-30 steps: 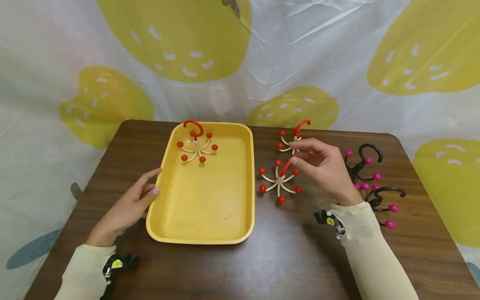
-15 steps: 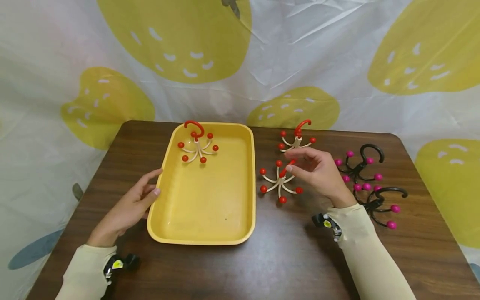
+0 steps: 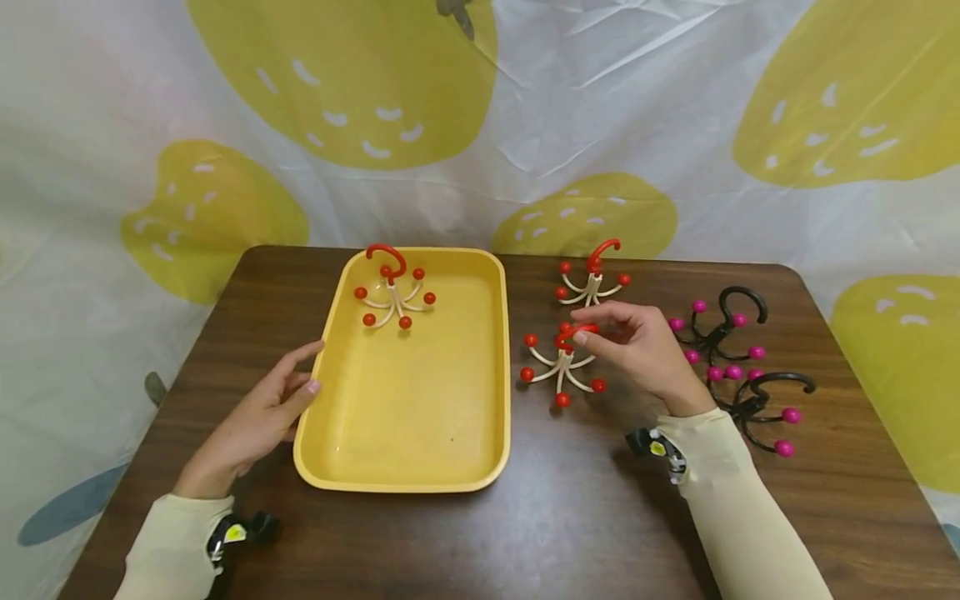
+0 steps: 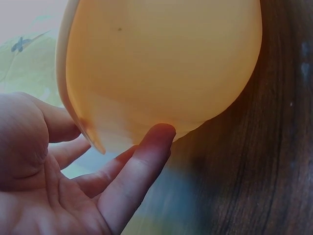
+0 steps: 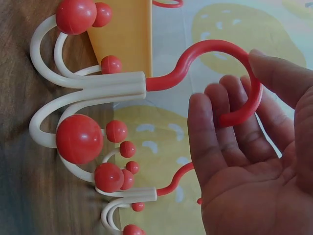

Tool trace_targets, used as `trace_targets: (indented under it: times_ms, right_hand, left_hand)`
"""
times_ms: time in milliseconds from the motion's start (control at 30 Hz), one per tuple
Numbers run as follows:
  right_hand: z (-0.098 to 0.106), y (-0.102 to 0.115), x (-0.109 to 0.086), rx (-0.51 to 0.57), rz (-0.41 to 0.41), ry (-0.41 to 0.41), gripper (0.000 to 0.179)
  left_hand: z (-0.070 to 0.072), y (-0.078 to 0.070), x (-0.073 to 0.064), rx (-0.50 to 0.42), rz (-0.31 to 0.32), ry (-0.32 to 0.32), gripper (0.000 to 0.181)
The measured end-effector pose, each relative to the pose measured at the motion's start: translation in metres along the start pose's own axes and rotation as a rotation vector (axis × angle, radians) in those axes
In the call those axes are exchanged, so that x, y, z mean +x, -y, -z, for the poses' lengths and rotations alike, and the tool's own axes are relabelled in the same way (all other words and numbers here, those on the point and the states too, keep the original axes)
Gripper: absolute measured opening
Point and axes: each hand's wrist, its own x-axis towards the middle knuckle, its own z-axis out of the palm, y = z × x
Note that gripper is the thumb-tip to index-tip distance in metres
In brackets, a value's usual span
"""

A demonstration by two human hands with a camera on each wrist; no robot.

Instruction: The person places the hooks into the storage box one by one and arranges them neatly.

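Observation:
My left hand (image 3: 261, 414) holds the left side of a yellow tray (image 3: 414, 485), with fingertips at its rim and outer wall. My right hand (image 3: 633, 350) lightly holds the red hook of a hook hanger (image 5: 112, 85) between thumb and fingers. This hanger has curved white arms tipped with red balls and stands on the table right of the tray. Another red-and-white hook hanger (image 3: 592, 287) stands just behind it. A matching hanger (image 3: 393, 296) sits inside the tray at the far left corner.
Two black hook hangers with pink balls, one farther back (image 3: 716, 335) and one nearer (image 3: 747, 408), stand close together at the right of the brown wooden table (image 3: 525, 542). A printed cloth (image 3: 450, 200) hangs behind the table's far edge.
The red hook in my right hand has swivelled, its open end turning to the right. My right hand has shifted slightly left and nearer. The left hand and tray keep their place.

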Motion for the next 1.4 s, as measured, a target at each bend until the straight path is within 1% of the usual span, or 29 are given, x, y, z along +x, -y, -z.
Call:
trace_targets:
  times_ms: [333, 767, 967, 1167, 1267, 1400]
  right_hand:
    - [0.002, 0.000, -0.001, 0.010, -0.022, -0.005, 0.023]
    - [0.002, 0.004, 0.002, -0.041, -0.004, -0.019, 0.020]
    - [0.003, 0.010, 0.003, -0.034, 0.005, -0.034, 0.022]
    - [0.004, 0.017, 0.007, -0.028, 0.033, -0.054, 0.022]
    - [0.003, 0.021, 0.009, -0.029, 0.042, -0.067, 0.020]
    - [-0.001, 0.028, 0.013, 0.002, 0.040, -0.076, 0.022]
  left_hand:
    - [0.000, 0.001, 0.000, -0.013, 0.006, 0.008, 0.064]
    - [0.000, 0.000, -0.001, 0.002, 0.000, 0.001, 0.064]
    - [0.001, 0.000, -0.001, 0.006, -0.003, 0.005, 0.064]
    - [0.001, -0.001, -0.001, 0.003, 0.002, 0.002, 0.063]
    - [0.001, 0.000, 0.000, 0.007, -0.007, -0.005, 0.063]
    - [0.002, 0.002, 0.000, 0.007, -0.022, -0.023, 0.062]
